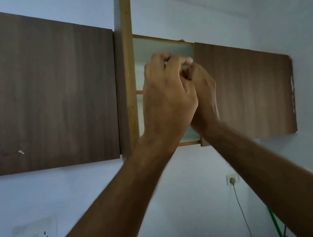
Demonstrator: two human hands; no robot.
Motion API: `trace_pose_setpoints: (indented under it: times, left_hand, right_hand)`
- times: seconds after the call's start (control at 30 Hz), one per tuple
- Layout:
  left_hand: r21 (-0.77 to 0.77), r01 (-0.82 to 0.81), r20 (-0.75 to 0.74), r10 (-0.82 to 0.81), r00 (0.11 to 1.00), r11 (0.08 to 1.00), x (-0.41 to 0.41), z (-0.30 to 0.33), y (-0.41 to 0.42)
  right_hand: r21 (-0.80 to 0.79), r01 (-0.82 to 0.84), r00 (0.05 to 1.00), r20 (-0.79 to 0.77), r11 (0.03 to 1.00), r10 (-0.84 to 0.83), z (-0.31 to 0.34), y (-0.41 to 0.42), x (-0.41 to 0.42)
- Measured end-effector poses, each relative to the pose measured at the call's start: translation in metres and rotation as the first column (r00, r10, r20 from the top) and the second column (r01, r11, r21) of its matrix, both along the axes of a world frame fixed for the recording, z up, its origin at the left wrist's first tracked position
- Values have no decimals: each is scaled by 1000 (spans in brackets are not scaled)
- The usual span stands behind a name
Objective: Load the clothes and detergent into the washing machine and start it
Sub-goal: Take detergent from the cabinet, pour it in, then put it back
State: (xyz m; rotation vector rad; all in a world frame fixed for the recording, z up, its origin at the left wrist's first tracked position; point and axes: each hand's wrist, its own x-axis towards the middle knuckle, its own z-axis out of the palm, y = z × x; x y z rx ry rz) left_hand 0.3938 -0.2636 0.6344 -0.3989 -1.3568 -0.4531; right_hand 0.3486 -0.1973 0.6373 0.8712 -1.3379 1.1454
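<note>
Up at the open wall cabinet (pixel 163 45), our left hand (pixel 167 97) and right hand (pixel 204 91) touch, fingers curled; grip contents unclear. Clothes, detergent, washer out of frame.

Brown wall cabinets (pixel 51 95), one door open (pixel 130 63); sockets (pixel 35 232) below.

Just the one view here, a head-worn wide-angle camera. It was tilted upward and faced the wall cabinet (pixel 51 95), close enough that the brown doors filled most of the upper frame and bent a bit at the edges. The open compartment (pixel 163 45) sat right of those doors, near the middle of the view. Below the cabinet, a wall socket (pixel 233 179) and a switch panel (pixel 35 232) only showed near the bottom edge.
</note>
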Motion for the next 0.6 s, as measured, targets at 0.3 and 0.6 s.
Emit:
trace_pose_setpoints:
  times: [0.3,0.6]
  left_hand:
    - [151,184,-18,-184,983,971,21,2,-49]
    - [220,461,80,-487,870,860,-2,-11,-84]
  right_hand:
    - [63,88,996,-15,994,-87,1,-53,41]
    - [18,-279,940,211,960,269,-11,-79,51]
